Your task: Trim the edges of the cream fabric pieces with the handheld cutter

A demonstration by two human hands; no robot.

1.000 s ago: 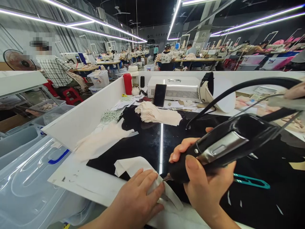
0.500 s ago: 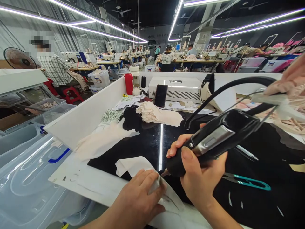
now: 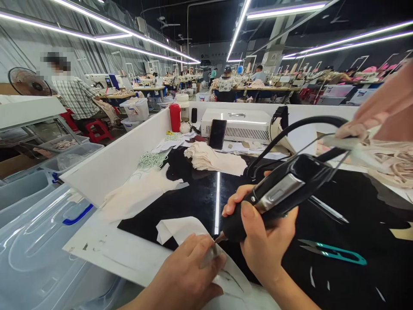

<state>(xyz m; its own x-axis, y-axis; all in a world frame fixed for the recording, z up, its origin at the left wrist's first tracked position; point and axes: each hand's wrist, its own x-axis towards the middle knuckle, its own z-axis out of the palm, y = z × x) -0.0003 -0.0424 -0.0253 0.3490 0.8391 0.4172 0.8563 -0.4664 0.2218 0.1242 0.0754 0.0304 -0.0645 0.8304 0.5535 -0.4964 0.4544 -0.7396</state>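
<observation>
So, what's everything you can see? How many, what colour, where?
Tool: one, black, front right
Strip: one, white, front centre
Snips: one, teal, right
Pen-like item: one, silver, right
Phone: one, black, back centre
Box: one, white, behind phone
Flask: one, red, back left
Cloth stack: one, cream, middle
Cord: one heap, green, left
Bins: several, clear, mostly left
Table: one, black, front
People: several, varied clothing, background
Left fingers: several, bare, on strip
Right fingers: several, bare, around tool

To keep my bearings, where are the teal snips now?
In the head view, the teal snips lie on the black tabletop, lower right, just right of the right hand.
</observation>
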